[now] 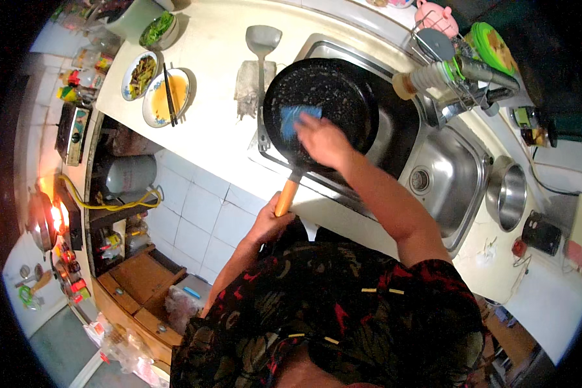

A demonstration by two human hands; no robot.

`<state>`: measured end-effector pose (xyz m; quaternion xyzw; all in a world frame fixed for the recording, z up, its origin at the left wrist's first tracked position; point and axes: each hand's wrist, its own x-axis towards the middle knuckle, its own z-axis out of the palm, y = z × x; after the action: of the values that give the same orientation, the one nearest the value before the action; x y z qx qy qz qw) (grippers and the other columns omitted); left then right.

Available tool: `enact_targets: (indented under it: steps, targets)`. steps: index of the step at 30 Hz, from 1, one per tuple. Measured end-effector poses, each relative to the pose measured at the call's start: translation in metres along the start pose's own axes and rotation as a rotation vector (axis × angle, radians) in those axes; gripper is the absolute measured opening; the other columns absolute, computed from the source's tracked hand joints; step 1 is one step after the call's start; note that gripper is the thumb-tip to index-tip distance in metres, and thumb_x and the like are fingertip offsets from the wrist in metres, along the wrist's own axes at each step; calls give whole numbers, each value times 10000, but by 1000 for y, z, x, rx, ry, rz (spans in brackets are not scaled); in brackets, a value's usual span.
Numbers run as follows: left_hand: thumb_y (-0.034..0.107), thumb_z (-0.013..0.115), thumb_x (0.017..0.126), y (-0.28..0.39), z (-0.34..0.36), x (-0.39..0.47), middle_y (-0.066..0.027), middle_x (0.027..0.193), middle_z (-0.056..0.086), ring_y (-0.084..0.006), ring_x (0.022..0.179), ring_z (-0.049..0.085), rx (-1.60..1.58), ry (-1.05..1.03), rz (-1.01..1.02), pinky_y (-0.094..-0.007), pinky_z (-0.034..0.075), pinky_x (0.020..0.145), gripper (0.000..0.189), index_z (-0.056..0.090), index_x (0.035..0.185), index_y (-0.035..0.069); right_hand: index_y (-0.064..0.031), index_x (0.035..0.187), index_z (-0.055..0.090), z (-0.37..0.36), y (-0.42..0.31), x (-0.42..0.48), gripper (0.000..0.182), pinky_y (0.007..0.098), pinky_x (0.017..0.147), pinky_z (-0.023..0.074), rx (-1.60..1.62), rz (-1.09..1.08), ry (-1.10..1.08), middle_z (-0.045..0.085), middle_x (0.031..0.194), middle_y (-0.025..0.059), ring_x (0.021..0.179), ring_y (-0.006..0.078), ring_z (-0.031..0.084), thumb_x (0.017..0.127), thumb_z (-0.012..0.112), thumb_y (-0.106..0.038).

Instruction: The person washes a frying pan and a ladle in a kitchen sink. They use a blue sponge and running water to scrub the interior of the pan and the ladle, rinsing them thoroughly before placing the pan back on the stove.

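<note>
A black frying pan point(342, 92) with wet specks on its inner surface lies over the left basin of a steel sink point(393, 140). My left hand point(269, 218) is closed around the end of its orange-brown handle point(287, 196). Inside the pan, my right hand point(326, 140) presses a blue scrubbing cloth or pad point(291, 121) on the left part of the bottom; hand and pad are blurred. Left of the pan, a metal wok spatula point(263, 41) lies across a grey rag point(247, 87) on the counter.
A plate of cooked food point(143, 75), a bowl of yellow liquid point(174, 97) with black chopsticks and a bowl of greens point(159, 30) stand left. Right are the faucet point(485, 72), a second basin point(446, 169) and a steel pot point(506, 194). A flame burns beneath a pan point(42, 220) at far left.
</note>
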<state>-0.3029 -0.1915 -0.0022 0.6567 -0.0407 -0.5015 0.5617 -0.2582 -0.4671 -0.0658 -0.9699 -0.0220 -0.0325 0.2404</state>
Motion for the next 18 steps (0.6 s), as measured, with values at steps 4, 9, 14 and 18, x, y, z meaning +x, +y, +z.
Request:
enact_targets:
  steps: [4, 9, 14, 18]
  targets:
    - [39, 629, 813, 4, -1, -5, 24, 824, 507, -68, 614, 477, 31, 14, -34, -217, 403, 512, 457, 460, 1234, 87, -56, 1327, 474, -48, 1, 9, 420, 435, 927, 471, -148, 364, -67, 420, 1366, 257, 1090, 369, 575, 972, 388, -265]
    - [48, 627, 816, -15, -1, 1, 27, 780, 481, -65, 590, 467, 23, 51, 33, -216, 390, 498, 438, 466, 1219, 108, -42, 1219, 586, -19, -44, -30, 353, 417, 875, 501, -40, -5, -67, 535, 1258, 237, 979, 333, 633, 903, 499, -172]
    - [44, 615, 818, -3, 3, -1, 31, 763, 470, -60, 570, 455, 57, 87, -43, -222, 376, 482, 481, 446, 1262, 121, -84, 1187, 622, -11, -64, 34, 334, 243, 729, 485, 795, 298, -320, 685, 946, 99, 796, 90, 594, 870, 518, -71]
    - [49, 613, 824, 2, 3, -2, 31, 744, 471, -68, 522, 445, 16, 55, -93, -223, 371, 445, 489, 434, 1274, 120, -99, 1074, 675, -9, 2, -2, 262, 326, 703, 503, 638, -81, -543, 685, 861, 114, 758, 191, 631, 843, 552, -118]
